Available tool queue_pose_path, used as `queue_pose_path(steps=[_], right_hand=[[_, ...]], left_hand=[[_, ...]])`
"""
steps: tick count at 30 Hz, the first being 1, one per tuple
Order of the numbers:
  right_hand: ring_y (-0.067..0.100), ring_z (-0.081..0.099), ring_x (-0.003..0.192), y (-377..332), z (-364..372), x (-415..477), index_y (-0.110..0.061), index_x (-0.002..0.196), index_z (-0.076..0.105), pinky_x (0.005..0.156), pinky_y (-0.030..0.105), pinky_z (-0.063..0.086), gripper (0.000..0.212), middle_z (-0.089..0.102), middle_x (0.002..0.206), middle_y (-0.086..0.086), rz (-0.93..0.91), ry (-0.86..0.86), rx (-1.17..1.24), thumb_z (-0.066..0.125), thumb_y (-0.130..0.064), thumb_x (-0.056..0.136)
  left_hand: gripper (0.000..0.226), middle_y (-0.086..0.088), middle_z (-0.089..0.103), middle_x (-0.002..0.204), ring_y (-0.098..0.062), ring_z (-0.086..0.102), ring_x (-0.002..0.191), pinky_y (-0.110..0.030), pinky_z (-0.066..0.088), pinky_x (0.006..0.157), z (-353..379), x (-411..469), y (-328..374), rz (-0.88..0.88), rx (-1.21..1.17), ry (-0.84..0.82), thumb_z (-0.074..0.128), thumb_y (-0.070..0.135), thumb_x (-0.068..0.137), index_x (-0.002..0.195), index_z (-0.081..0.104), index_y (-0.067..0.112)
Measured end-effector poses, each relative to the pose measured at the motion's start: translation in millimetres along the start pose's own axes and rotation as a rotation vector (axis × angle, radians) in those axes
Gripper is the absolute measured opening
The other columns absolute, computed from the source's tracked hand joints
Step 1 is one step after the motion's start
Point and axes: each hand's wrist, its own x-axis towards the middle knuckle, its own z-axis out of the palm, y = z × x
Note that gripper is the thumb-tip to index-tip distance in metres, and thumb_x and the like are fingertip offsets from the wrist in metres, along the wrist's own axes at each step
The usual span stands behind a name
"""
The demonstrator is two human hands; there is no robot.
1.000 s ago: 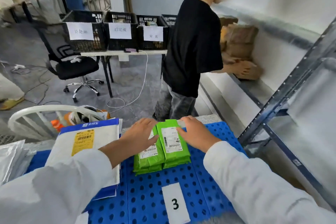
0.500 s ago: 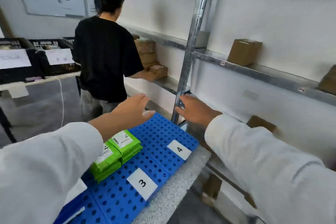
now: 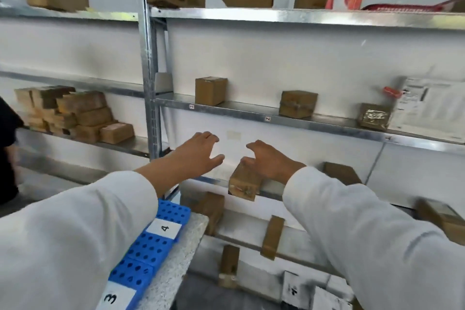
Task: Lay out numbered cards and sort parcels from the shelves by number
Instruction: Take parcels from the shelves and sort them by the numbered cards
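Both my hands reach out to the metal shelves (image 3: 276,118). My left hand (image 3: 198,153) hovers with its fingers spread and holds nothing. To its right, my right hand (image 3: 266,158) arches over a small brown cardboard parcel (image 3: 242,182) that sits tilted at the edge of the lower shelf. The thumb touches the parcel's top; the fingers are not closed round it. At the lower left, card 4 (image 3: 164,228) and card 3 (image 3: 110,298) lie on the blue perforated mat (image 3: 148,246).
Three brown boxes (image 3: 210,90) (image 3: 298,104) (image 3: 375,116) stand on the middle shelf, and a stack (image 3: 75,116) fills the left bay. More boxes (image 3: 211,209) (image 3: 273,236) sit lower down. A steel upright (image 3: 148,70) divides the bays. A person in black (image 3: 7,146) is at the left edge.
My view swung from the table up to the shelves. Both hands left the green parcels and stretched towards the shelf; my right hand now reaches the small brown parcel.
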Motion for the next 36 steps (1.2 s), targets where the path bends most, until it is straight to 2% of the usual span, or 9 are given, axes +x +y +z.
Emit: queue_pose_path(steps=[3, 7, 9, 12, 15, 22, 27, 31, 36], right_hand=[[0.024, 0.038, 0.135, 39.9, -16.2, -37.3, -0.015, 0.143, 0.040, 0.109, 0.033, 0.031, 0.051, 0.034, 0.152, 0.004, 0.030, -0.047, -0.031, 0.045, -0.041, 0.099], [0.023, 0.039, 0.135, 98.2, -41.1, -93.0, -0.016, 0.146, 0.034, 0.106, 0.032, 0.032, 0.056, 0.034, 0.152, 0.001, 0.143, 0.014, -0.042, 0.044, -0.044, 0.099], [0.024, 0.040, 0.134, 124.8, -54.3, -116.9, -0.017, 0.146, 0.033, 0.106, 0.035, 0.033, 0.057, 0.034, 0.152, 0.000, 0.201, 0.013, -0.075, 0.043, -0.045, 0.098], [0.030, 0.041, 0.131, 163.7, -78.5, -150.1, -0.010, 0.142, 0.036, 0.108, 0.042, 0.036, 0.056, 0.037, 0.147, 0.010, 0.286, 0.023, -0.068, 0.046, -0.042, 0.096], [0.029, 0.039, 0.132, 194.1, -101.9, -186.6, -0.007, 0.143, 0.036, 0.107, 0.038, 0.034, 0.055, 0.036, 0.147, 0.012, 0.345, 0.043, -0.027, 0.047, -0.036, 0.098], [0.023, 0.037, 0.135, 260.3, -138.5, -252.4, -0.011, 0.146, 0.033, 0.109, 0.034, 0.031, 0.058, 0.034, 0.151, 0.006, 0.420, 0.159, -0.035, 0.044, -0.042, 0.099], [0.021, 0.034, 0.140, 295.6, -155.9, -264.7, -0.014, 0.149, 0.030, 0.114, 0.035, 0.028, 0.061, 0.028, 0.156, 0.003, 0.473, 0.224, -0.017, 0.045, -0.044, 0.098], [0.023, 0.036, 0.138, 323.4, -163.3, -255.8, -0.011, 0.147, 0.032, 0.113, 0.035, 0.030, 0.060, 0.032, 0.154, 0.006, 0.495, 0.278, -0.003, 0.047, -0.041, 0.097], [0.025, 0.036, 0.136, 366.2, -173.7, -231.7, -0.009, 0.144, 0.035, 0.113, 0.036, 0.029, 0.056, 0.038, 0.149, 0.010, 0.521, 0.309, -0.033, 0.048, -0.037, 0.098]], left_hand=[[0.056, -0.004, 0.036, 0.150, -0.020, 0.034, 0.137, -0.035, 0.031, 0.111, 12.1, 6.7, 54.4, 0.043, -0.033, -0.036, 0.048, 0.043, 0.096, 0.143, 0.036, 0.014], [0.054, -0.002, 0.034, 0.151, -0.019, 0.034, 0.137, -0.034, 0.032, 0.110, 20.0, 14.3, 129.5, 0.094, -0.084, -0.083, 0.048, 0.040, 0.097, 0.144, 0.036, 0.016], [0.054, -0.001, 0.032, 0.152, -0.019, 0.033, 0.137, -0.034, 0.031, 0.110, 20.3, 17.8, 165.7, 0.130, -0.092, -0.073, 0.047, 0.041, 0.097, 0.144, 0.035, 0.016], [0.055, -0.001, 0.030, 0.154, -0.018, 0.030, 0.139, -0.032, 0.029, 0.111, 20.3, 20.2, 220.4, 0.206, -0.106, -0.057, 0.045, 0.042, 0.098, 0.145, 0.034, 0.015], [0.055, -0.003, 0.032, 0.152, -0.018, 0.033, 0.137, -0.032, 0.030, 0.110, 20.7, 22.2, 266.7, 0.267, -0.141, -0.051, 0.046, 0.041, 0.098, 0.145, 0.035, 0.013], [0.057, -0.003, 0.033, 0.152, -0.019, 0.036, 0.136, -0.032, 0.033, 0.109, 36.5, 39.3, 356.2, 0.352, -0.137, -0.060, 0.047, 0.044, 0.097, 0.144, 0.036, 0.015], [0.056, -0.005, 0.036, 0.150, -0.020, 0.035, 0.136, -0.032, 0.032, 0.108, 41.8, 65.7, 404.6, 0.437, -0.160, -0.035, 0.047, 0.043, 0.097, 0.144, 0.037, 0.012], [0.054, -0.007, 0.043, 0.144, -0.021, 0.037, 0.131, -0.033, 0.035, 0.103, 53.4, 97.2, 428.0, 0.498, -0.120, -0.034, 0.048, 0.042, 0.097, 0.140, 0.041, 0.010], [0.047, -0.006, 0.049, 0.131, -0.021, 0.039, 0.124, -0.031, 0.034, 0.099, 69.1, 160.1, 450.6, 0.544, -0.129, 0.062, 0.050, 0.040, 0.095, 0.130, 0.048, 0.008]])
